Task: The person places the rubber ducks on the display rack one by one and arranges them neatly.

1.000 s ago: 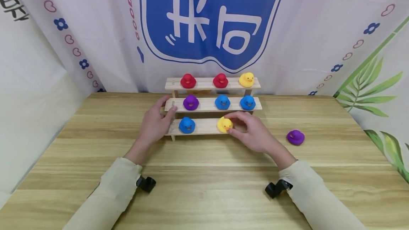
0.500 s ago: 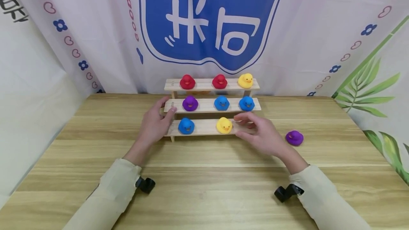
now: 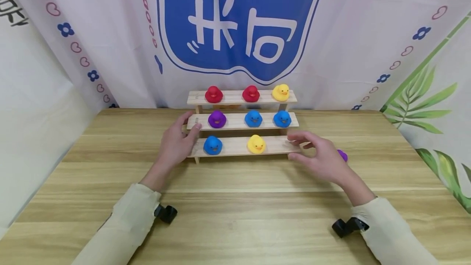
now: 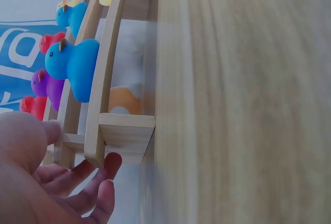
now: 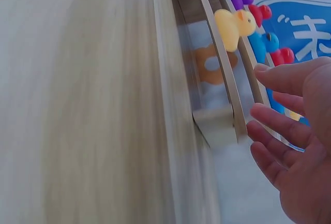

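Observation:
A three-tier wooden rack (image 3: 272, 145) stands at the table's back. The top shelf carries two red ducks and a yellow one. On the middle shelf sit a purple duck and two blue ones. The bottom shelf has a blue duck (image 3: 212, 145) (image 4: 75, 69) and a yellow duck (image 3: 256, 144) (image 5: 234, 25); its right end is bare. My left hand (image 3: 180, 142) (image 4: 62, 172) holds the rack's left end between thumb and fingers. My right hand (image 3: 316, 154) (image 5: 295, 131) hovers with relaxed fingers at the rack's right end, holding nothing. It hides most of a purple duck (image 3: 344, 155) on the table.
The wooden table (image 3: 235, 199) runs wide in front of the rack. A printed cloth backdrop (image 3: 235, 32) hangs close behind it. Something orange (image 4: 124, 100) (image 5: 209, 63) lies under the rack. Black wrist cameras (image 3: 165, 212) sit at both sleeves.
My right hand let go of the yellow duck on the bottom shelf and moved right, now covering most of the purple duck. The left hand stayed at the rack's end.

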### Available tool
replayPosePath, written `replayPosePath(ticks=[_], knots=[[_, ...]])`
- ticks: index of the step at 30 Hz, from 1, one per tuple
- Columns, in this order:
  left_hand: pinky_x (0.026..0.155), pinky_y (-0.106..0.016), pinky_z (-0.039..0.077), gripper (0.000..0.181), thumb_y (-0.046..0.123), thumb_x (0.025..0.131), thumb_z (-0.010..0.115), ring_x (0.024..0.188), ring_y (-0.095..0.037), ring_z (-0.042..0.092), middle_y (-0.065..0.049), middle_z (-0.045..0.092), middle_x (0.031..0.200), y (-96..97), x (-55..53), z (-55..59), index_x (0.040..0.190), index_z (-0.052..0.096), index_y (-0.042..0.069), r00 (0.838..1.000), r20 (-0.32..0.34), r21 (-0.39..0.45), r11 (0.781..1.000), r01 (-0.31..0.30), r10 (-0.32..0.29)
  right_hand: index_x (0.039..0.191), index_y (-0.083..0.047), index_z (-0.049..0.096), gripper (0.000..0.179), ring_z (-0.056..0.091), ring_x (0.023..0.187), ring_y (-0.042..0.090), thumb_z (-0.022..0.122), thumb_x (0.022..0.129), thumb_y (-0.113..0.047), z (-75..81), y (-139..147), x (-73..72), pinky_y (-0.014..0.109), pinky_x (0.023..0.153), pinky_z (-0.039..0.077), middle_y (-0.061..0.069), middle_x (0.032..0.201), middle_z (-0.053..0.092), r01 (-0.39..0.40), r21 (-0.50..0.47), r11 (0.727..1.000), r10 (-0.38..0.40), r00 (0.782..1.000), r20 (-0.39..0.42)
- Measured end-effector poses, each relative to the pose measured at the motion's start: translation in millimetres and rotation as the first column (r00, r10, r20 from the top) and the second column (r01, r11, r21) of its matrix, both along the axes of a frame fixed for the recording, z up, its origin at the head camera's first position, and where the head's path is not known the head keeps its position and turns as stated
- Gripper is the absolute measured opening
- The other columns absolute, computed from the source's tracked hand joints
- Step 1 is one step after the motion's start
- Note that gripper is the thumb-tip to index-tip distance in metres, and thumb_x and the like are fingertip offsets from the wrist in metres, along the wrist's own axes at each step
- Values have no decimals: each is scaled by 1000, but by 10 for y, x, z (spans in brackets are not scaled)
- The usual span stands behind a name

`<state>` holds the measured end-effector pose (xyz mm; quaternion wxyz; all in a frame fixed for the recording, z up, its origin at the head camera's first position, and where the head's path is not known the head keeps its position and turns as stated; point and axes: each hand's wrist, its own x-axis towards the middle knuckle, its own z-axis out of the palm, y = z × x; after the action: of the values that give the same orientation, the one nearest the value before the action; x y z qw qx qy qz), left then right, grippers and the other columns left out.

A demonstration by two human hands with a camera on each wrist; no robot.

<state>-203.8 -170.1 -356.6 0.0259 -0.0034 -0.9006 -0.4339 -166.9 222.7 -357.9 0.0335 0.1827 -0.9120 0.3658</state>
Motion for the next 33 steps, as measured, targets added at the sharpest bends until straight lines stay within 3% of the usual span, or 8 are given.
replayPosePath(ticks=[10,17,24,33], knots=[[109,-58,53,69,47,111,51,125,-42,63,-22,42,166,0,8,1,169,30,17,1000,-4,-6,1000,1,-1,142,-11,62,48,64,125,37,78,98,-23,-4,351,106,56,98,55,12,139,69,78,38,996,-78,997,-6],[109,-59,52,69,48,110,51,125,-42,63,-22,43,166,-6,7,-5,169,30,19,1000,-8,-5,1000,-1,1,143,-12,61,51,63,129,38,78,98,-27,-21,557,143,44,101,55,15,140,68,132,76,988,-133,991,3],[112,-60,50,69,48,110,51,130,-44,62,-22,43,166,-5,-2,-7,169,30,19,1000,-8,1,1000,6,-6,142,-7,60,54,54,136,48,81,96,-26,-47,747,177,68,111,42,23,142,64,165,72,984,-167,986,20],[113,-60,50,69,47,111,52,130,-44,63,-22,42,166,-10,1,-5,169,30,17,1000,-10,8,1000,8,-8,138,0,62,54,59,128,53,83,93,-20,-101,931,185,67,108,46,29,136,67,164,128,978,-171,984,45]])
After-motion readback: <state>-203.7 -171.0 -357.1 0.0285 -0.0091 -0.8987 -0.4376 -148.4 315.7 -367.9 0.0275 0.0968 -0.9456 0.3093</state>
